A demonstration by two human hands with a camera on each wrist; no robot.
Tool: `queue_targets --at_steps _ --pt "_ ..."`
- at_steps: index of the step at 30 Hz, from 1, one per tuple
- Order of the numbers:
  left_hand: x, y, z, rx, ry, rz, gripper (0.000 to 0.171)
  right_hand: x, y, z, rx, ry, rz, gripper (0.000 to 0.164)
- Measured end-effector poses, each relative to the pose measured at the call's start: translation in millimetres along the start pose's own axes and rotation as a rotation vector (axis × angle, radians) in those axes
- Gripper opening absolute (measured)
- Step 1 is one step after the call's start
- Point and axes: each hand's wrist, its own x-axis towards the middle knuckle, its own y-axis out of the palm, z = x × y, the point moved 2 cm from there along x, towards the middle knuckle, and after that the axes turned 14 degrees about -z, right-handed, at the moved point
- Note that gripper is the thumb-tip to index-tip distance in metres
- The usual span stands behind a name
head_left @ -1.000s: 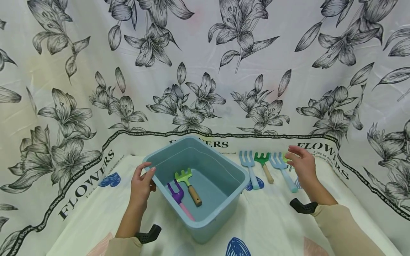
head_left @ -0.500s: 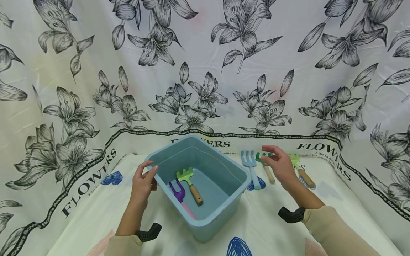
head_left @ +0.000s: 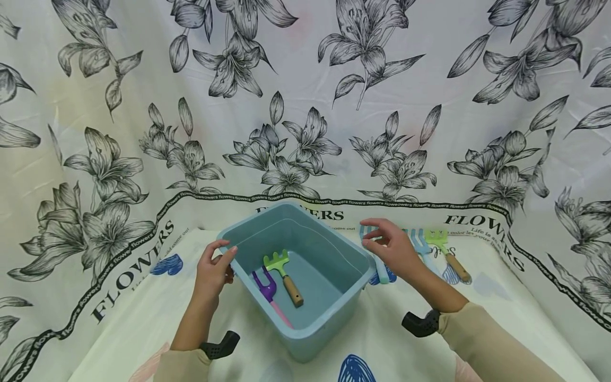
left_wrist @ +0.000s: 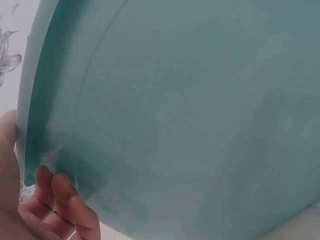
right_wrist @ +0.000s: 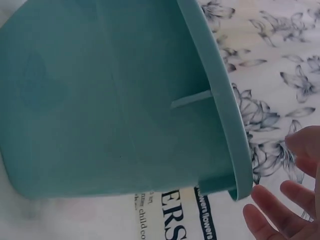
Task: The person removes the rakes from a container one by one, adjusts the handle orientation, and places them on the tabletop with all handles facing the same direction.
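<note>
A blue-green plastic bin (head_left: 324, 331) stands tilted in view at the middle of the head view. My left hand (head_left: 214, 268) grips its left rim; the left wrist view shows curled fingers (left_wrist: 62, 190) under the lip. Inside the bin lie a lime-green hand rake (head_left: 290, 286) with a wooden handle and a purple hand fork (head_left: 268, 291) with a pink handle. My right hand (head_left: 389, 246) is held just off the bin's right corner, fingers loosely bent and holding nothing. Behind it, partly covered, lies a light blue fork (head_left: 382, 272).
Right of that are a second light blue fork (head_left: 420, 242), partly hidden by my arm, and another lime-green rake (head_left: 457, 266) with a wooden handle. A pale patterned cloth (head_left: 406, 339) covers the surface. A flowered curtain (head_left: 305, 69) closes off the back.
My right hand has moved left from above the right-hand tools to beside the bin's right corner, now covering the dark green rake. My left hand and the bin stay put.
</note>
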Motion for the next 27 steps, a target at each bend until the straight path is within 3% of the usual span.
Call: queue_targets --at_steps 3,10,20,27 --pt "-0.5 0.5 -0.7 0.003 -0.008 -0.004 0.048 3 2 20 0.008 -0.02 0.045 0.048" --pt "-2.2 2.8 -1.8 -0.009 -0.024 -0.019 0.05 14 15 39 0.023 -0.064 0.164 0.07" --pt "-5.6 5.9 -2.3 -0.026 -0.03 -0.043 0.045 41 52 16 0.09 -0.048 0.266 0.074" --pt "-6.3 5.9 -2.0 -0.027 -0.024 -0.059 0.045 57 76 22 0.168 0.006 0.357 0.065"
